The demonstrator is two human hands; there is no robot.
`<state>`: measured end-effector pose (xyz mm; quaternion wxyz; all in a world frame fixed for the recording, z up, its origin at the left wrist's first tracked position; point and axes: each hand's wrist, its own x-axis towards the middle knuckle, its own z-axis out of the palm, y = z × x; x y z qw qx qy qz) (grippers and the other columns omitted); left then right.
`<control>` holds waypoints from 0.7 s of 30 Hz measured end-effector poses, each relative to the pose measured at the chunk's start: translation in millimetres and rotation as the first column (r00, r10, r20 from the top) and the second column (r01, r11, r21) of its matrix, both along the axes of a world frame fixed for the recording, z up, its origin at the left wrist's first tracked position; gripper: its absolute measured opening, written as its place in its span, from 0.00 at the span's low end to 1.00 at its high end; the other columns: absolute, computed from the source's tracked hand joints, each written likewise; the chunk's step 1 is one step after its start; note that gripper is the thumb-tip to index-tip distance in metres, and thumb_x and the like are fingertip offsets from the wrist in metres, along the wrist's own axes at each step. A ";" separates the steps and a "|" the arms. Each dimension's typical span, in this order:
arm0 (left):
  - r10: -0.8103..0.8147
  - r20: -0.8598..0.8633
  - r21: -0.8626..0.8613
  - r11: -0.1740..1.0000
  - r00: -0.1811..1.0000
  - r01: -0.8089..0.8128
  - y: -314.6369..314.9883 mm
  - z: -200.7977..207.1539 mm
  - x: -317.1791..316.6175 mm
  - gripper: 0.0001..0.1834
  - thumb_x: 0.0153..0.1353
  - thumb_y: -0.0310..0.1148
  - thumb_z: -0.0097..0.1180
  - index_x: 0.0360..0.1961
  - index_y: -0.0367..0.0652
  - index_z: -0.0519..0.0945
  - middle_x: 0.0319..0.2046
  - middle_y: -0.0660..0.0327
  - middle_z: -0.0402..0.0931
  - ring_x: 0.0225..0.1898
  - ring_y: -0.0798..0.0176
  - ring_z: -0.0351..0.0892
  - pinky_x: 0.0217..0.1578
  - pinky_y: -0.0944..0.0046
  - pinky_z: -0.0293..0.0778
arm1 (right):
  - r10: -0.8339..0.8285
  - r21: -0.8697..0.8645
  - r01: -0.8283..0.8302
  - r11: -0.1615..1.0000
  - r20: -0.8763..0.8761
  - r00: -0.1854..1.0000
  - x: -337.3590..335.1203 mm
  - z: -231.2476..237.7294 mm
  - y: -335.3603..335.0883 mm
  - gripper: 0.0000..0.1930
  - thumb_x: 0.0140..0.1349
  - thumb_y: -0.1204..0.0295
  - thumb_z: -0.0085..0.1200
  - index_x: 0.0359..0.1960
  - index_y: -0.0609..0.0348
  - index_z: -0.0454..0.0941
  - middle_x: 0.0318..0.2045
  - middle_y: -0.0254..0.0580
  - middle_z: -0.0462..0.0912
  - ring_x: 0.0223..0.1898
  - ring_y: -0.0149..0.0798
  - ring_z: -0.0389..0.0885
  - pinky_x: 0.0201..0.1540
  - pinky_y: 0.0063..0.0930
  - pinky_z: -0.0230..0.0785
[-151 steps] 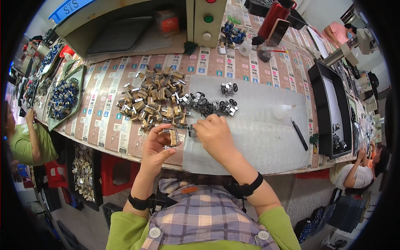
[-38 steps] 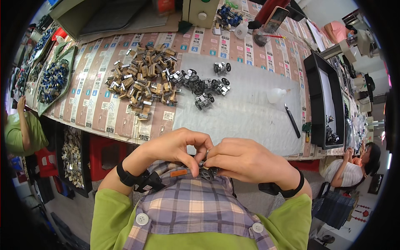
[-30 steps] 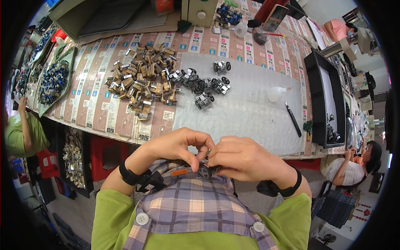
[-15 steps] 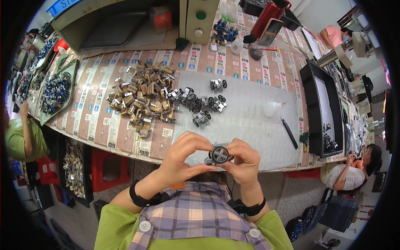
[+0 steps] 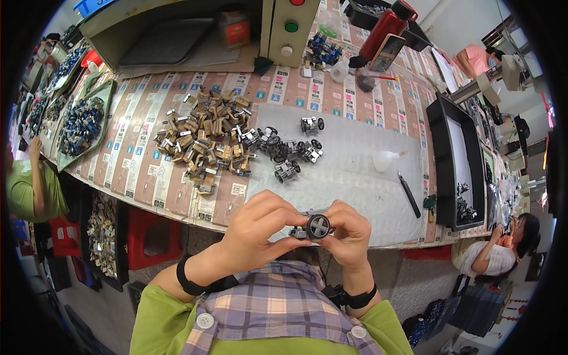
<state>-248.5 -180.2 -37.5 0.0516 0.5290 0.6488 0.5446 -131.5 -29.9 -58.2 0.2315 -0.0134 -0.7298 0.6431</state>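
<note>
Between my two hands, just over the table's near edge, is a small grey metal toy vehicle [image 5: 299,232] with a black spoked wheel [image 5: 318,226] turned toward me. My left hand [image 5: 255,228] pinches its left side between thumb and fingers. On the other side, my right hand [image 5: 348,232] grips it at the wheel, thumb below and fingers above. Its far side is hidden by the fingers. Beyond my hands, several similar wheeled vehicles [image 5: 288,170] lie clustered on a pale grey mat [image 5: 349,195], with a single one [image 5: 312,124] farther back.
Left of the mat spreads a heap of tan and silver pieces [image 5: 204,133]. A white bottle [image 5: 386,160] and a black pen-like tool [image 5: 408,194] lie on its right. Farther right stands a black tray [image 5: 444,160]. A red flask [image 5: 384,38] is at the back. Co-workers sit on both sides.
The toy vehicle has shifted slightly right and its wheel has turned a little in my fingers. Both hands keep their hold.
</note>
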 end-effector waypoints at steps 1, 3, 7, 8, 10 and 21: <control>0.003 0.000 0.001 1.000 1.000 -0.003 1.1 0.4 -0.2 0.18 0.35 0.27 0.66 0.31 0.40 0.76 0.28 0.60 0.73 0.29 0.58 0.70 0.29 0.63 0.66 | 0.004 -0.041 -0.005 0.999 -0.015 1.000 0.8 -3.5 0.7 0.11 0.40 0.81 0.62 0.29 0.62 0.78 0.29 0.36 0.79 0.27 0.27 0.69 0.24 0.16 0.59; -0.017 0.002 0.002 1.000 1.000 0.017 2.6 0.4 -0.6 0.17 0.35 0.27 0.66 0.29 0.40 0.75 0.27 0.60 0.72 0.29 0.57 0.70 0.29 0.63 0.66 | 0.010 -0.065 -0.011 0.998 -0.019 1.000 1.7 -7.8 0.9 0.11 0.40 0.81 0.62 0.29 0.62 0.78 0.29 0.36 0.79 0.27 0.26 0.69 0.24 0.16 0.59; -0.038 0.018 -0.011 0.999 0.999 0.038 2.1 -1.6 -0.1 0.16 0.35 0.27 0.65 0.28 0.39 0.75 0.27 0.60 0.72 0.29 0.57 0.70 0.29 0.63 0.66 | 0.012 -0.133 -0.014 0.991 -0.020 1.000 3.1 -11.4 0.1 0.11 0.40 0.81 0.61 0.29 0.63 0.77 0.29 0.36 0.78 0.26 0.26 0.68 0.24 0.16 0.58; -0.045 0.026 -0.024 0.999 0.999 0.046 2.1 -1.5 0.2 0.16 0.35 0.27 0.65 0.29 0.39 0.75 0.27 0.61 0.72 0.30 0.57 0.70 0.30 0.63 0.66 | 0.011 -0.133 -0.013 0.991 -0.019 1.000 3.9 -11.2 -0.3 0.11 0.40 0.81 0.61 0.29 0.63 0.77 0.29 0.36 0.78 0.26 0.26 0.68 0.24 0.16 0.58; -0.054 0.032 -0.035 0.998 0.998 0.055 2.8 -2.0 -0.2 0.16 0.35 0.27 0.65 0.29 0.40 0.75 0.27 0.61 0.72 0.30 0.57 0.70 0.30 0.63 0.66 | 0.007 -0.140 -0.008 0.990 -0.009 1.000 4.5 -10.8 -0.2 0.11 0.40 0.82 0.60 0.29 0.62 0.77 0.29 0.36 0.78 0.27 0.27 0.68 0.26 0.18 0.58; -0.020 -0.180 -0.028 0.999 0.983 0.015 8.0 9.3 -1.1 0.18 0.36 0.36 0.66 0.29 0.45 0.75 0.33 0.64 0.71 0.35 0.58 0.68 0.35 0.62 0.66 | 0.072 -0.359 -0.070 0.930 -0.009 0.997 5.1 -14.8 -4.8 0.14 0.45 0.85 0.55 0.37 0.63 0.73 0.40 0.45 0.77 0.42 0.37 0.74 0.47 0.30 0.65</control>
